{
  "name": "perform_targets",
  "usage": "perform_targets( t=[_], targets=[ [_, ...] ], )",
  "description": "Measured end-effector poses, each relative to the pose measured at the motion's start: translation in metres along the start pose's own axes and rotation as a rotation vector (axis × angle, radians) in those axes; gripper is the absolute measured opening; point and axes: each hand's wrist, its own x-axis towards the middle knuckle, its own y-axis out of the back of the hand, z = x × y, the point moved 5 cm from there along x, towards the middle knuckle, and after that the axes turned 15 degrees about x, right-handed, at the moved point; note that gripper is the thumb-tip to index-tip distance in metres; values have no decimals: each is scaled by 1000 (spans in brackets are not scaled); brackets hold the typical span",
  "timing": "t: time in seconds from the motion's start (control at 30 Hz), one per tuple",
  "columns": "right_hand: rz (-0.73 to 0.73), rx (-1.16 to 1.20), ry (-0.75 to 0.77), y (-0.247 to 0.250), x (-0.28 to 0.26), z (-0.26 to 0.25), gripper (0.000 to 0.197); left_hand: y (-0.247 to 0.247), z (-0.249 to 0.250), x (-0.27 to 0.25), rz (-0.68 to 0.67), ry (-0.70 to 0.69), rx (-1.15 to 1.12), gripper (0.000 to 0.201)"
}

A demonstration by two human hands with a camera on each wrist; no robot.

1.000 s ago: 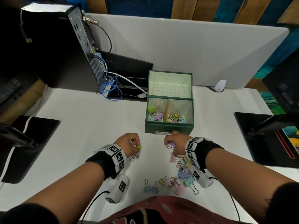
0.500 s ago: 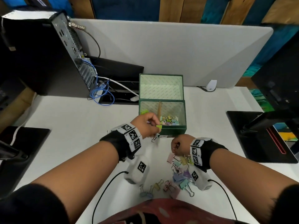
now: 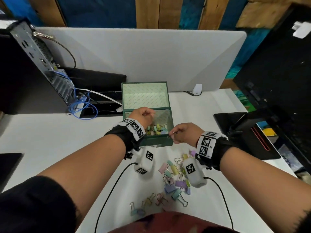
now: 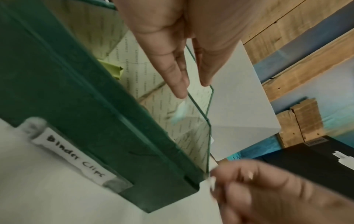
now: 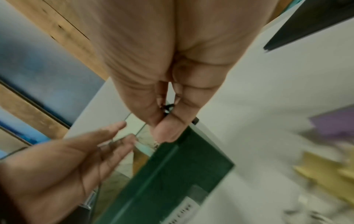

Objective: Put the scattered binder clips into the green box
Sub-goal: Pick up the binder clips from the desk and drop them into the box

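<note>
The green box (image 3: 156, 142) stands with its lid open and holds several pastel binder clips (image 3: 157, 129). My left hand (image 3: 144, 115) hovers over its left compartment. The wrist view shows that hand (image 4: 193, 89) with straight fingers holding nothing, and a blurred pale clip (image 4: 180, 112) just below the fingertips over the box (image 4: 95, 106). My right hand (image 3: 175, 134) is at the box's front right corner. Thumb and finger of that hand (image 5: 164, 119) pinch a clip's wire handle (image 5: 166, 108) above the box wall (image 5: 182, 174). Several scattered clips (image 3: 175, 180) lie on the table near me.
A paper label (image 4: 74, 159) reading "Binder Clips" lies against the box front. A computer tower (image 3: 33, 64) with blue cables (image 3: 82, 106) stands at the back left. A grey divider (image 3: 143, 56) runs behind the box. A black stand (image 3: 244, 132) is to the right.
My left hand went from the table in front of the box to above it and opened, letting its green clip go. My right hand rose from the pile to the box corner with a clip.
</note>
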Motion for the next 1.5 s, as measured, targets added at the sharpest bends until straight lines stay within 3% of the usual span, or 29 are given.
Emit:
perform_targets(
  t=[0.1, 0.2, 0.27, 0.5, 0.6, 0.7, 0.8, 0.93, 1.13, 1.33, 1.5],
  targets=[
    [29, 1, 17, -5, 8, -14, 19, 4, -6, -7, -13, -1, 7, 17],
    [47, -182, 69, -12, 17, -23, 34, 9, -16, -20, -115, 10, -51, 15],
    [21, -174, 83, -19, 19, -26, 39, 13, -30, -30, -183, 5, -14, 19],
    [35, -246, 207, -28, 8, -22, 31, 19, -79, -77, -492, -40, 470, 20],
    [30, -288, 336, -29, -7, -19, 23, 9, -92, -98, -622, -102, 672, 34],
    [-76, -446, 410, -35, -20, -12, 18, -4, -99, -118, -758, -168, 847, 49],
    [-270, -608, 331, -46, -33, 5, 17, -15, -107, -136, -851, -195, 946, 63],
    [-531, -809, 200, -64, -56, 36, 36, -24, -113, -149, -849, -224, 1010, 66],
    [-735, -1020, 212, -83, -82, 65, 61, -36, -114, -154, -820, -271, 1030, 58],
    [-706, -1011, 212, -93, -83, 75, 45, -46, -112, -154, -768, -312, 1037, 61],
    [-530, -893, 177, -83, -67, 70, 32, -47, -108, -142, -684, -306, 995, 39]
  ],
)
